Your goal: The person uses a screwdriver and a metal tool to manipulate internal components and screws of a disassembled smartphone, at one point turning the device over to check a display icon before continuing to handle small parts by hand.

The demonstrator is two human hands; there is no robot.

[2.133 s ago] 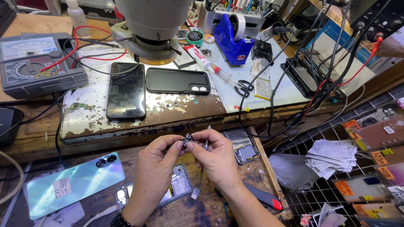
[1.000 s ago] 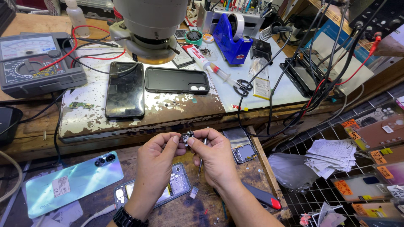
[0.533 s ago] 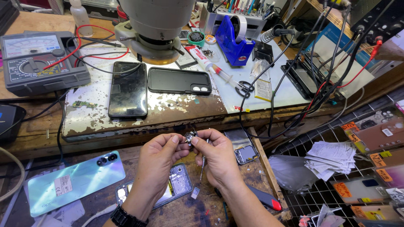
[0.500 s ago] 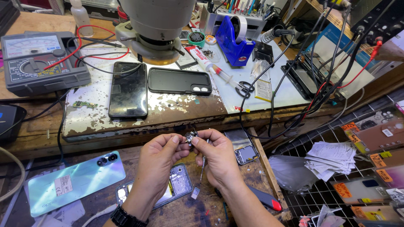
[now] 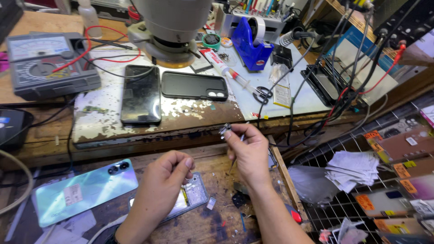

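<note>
Small metal part pinched above a worn counter

Fingertips of the right hand [image 5: 247,151] are clamped together on a small metal part [image 5: 224,131], which sits raised at the top of that grip, clear of the counter [image 5: 199,113]. A thin tool [image 5: 236,156], likely tweezers, runs down through the same hand, its tip pointing below the grip. The left hand [image 5: 165,180] lies well apart from the part, lower and to the left of the grip, its fingers curled loosely together; whether it holds anything I cannot tell. Just under its fingertips rests an opened phone frame [image 5: 194,196].

Beyond the grip, further up the counter, 2 dark items lie side by side: a black phone [image 5: 141,94] face up and a black phone case [image 5: 194,86]. A pale blue phone back [image 5: 83,190] lies left of the left hand. An analogue meter [image 5: 49,63] with red and black leads stands at the far left, and a blue tape dispenser [image 5: 253,45] stands past the grip beside a syringe [image 5: 228,72].
</note>
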